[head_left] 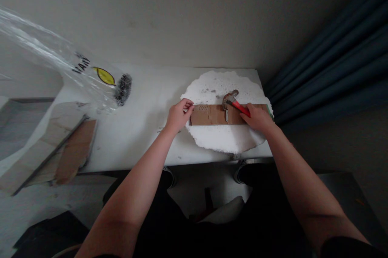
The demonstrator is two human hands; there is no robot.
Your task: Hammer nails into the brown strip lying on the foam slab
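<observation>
A brown wooden strip (212, 114) lies across a round white foam slab (226, 137) on a low white table (133, 129). My right hand (257, 117) is closed round the red handle of a claw hammer (232, 100), whose metal head rests over the strip's middle. My left hand (178, 114) pinches at the strip's left end, fingers pressed together on something too small to name.
A clear plastic bag (75, 72) with a yellow label and black print hangs at the left. Brown wooden boards (69, 149) lean off the table's left edge. A dark blue curtain (333, 60) hangs at the right. My knees sit under the table's front edge.
</observation>
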